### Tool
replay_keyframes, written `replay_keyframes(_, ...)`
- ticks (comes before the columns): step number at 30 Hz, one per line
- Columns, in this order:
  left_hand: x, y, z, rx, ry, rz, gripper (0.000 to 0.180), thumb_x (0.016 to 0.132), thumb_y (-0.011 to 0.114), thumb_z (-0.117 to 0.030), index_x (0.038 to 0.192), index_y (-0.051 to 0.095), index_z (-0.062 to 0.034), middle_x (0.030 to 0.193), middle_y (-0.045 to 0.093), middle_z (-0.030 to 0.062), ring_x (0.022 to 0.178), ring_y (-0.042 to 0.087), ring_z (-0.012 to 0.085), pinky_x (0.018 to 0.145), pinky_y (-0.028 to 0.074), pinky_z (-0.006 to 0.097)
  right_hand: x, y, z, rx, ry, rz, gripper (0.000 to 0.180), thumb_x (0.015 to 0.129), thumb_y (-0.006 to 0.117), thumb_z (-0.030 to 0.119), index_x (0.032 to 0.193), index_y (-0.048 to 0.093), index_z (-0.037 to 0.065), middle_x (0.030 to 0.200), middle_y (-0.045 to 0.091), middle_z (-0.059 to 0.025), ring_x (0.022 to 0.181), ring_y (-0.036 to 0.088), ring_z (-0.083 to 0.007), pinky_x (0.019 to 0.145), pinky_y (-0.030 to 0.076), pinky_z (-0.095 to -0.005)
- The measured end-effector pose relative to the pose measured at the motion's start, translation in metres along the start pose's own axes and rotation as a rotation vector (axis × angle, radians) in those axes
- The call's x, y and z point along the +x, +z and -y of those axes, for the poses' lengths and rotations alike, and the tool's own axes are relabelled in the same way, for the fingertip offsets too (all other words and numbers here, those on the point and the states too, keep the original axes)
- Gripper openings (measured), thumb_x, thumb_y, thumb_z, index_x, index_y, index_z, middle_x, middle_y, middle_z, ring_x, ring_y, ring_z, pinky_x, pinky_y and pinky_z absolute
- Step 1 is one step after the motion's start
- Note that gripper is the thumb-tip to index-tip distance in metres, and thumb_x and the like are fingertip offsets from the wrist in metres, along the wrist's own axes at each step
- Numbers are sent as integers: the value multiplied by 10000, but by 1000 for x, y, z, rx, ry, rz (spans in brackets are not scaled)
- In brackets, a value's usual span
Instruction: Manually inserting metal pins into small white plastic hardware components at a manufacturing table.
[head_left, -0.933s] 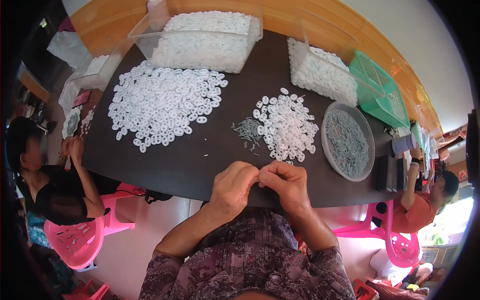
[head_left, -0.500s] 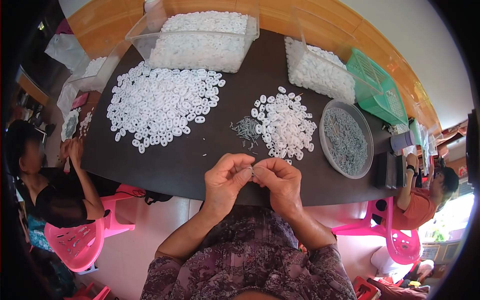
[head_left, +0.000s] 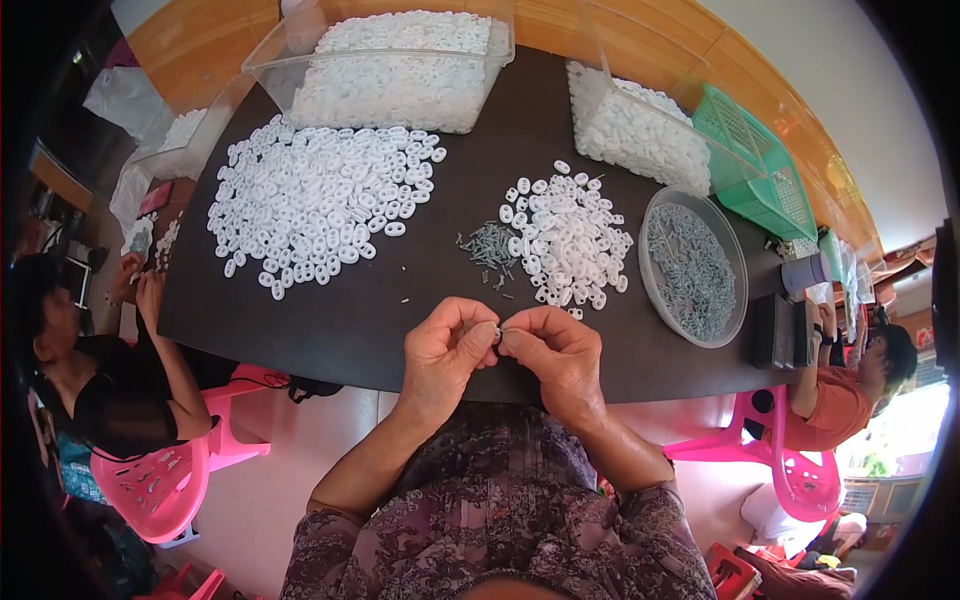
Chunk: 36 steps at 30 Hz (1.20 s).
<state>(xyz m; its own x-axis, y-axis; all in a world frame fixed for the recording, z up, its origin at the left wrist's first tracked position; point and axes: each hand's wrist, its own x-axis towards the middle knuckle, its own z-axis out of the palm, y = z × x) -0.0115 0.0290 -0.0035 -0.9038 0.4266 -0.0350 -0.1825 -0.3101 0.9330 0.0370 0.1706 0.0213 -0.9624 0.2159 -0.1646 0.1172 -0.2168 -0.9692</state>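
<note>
Close to the table's front edge, my left hand (head_left: 449, 352) and my right hand (head_left: 555, 358) meet fingertip to fingertip. Both are closed in a pinch around a small pale piece (head_left: 497, 336), mostly hidden by the fingers; its kind cannot be made out. Just beyond my hands lies a pile of white oval plastic pieces with two holes (head_left: 570, 240). A little heap of grey screws (head_left: 488, 248) touches that pile's left side. Farther left spreads a larger pile of the same white ovals (head_left: 320, 200).
At the back stand a clear bin (head_left: 390, 95) and a second clear bin (head_left: 640, 135), both holding white pieces. A round tub (head_left: 742, 300) of screws, a green basket (head_left: 765, 200) and a dark box (head_left: 770, 335) are at the right. People sit at both sides.
My hands stay pinched together at nearly the same spot, shifted very slightly left. A bit more of the small piece shows between the fingertips. The view has tilted a little.
</note>
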Motion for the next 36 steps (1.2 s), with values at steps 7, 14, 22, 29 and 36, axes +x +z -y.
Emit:
replay_keyframes(7,-2,1,-1,31,22,-1,106,926,575,-76,994,583,5,854,597,0,694,534,53,631,457,193,1,0,-4,-23,-11,0,88,847,622,2,928,620,-34,852,649,-52,776,595,-88,711,467,-212)
replay_keyframes(14,-2,4,-1,314,202,-67,48,877,588,21,922,583,5,799,554,33,664,539,96,578,441,226,1,1,-6,-85,-23,-6,63,850,611,-5,905,621,-34,832,642,-40,768,587,-77,710,468,-208)
replay_keyframes(22,-3,9,5,537,444,-128,92,840,610,58,899,582,-5,779,551,73,622,547,171,545,440,282,-1,3,-3,-175,-44,-10,62,865,598,25,861,629,-28,780,619,-9,730,549,-50,677,445,-194)
replay_keyframes(29,-2,5,3,354,250,-107,84,904,600,-52,937,599,25,814,569,17,627,515,65,559,422,195,3,2,-9,-180,-155,41,120,906,596,84,909,626,-33,790,618,-10,740,536,-44,661,448,-197)
replay_keyframes(36,0,4,0,285,164,-136,46,872,602,5,917,604,13,800,568,33,609,532,74,538,440,213,5,0,-10,-212,-178,27,115,907,594,68,953,625,-33,824,622,-18,762,541,-53,687,456,-204)
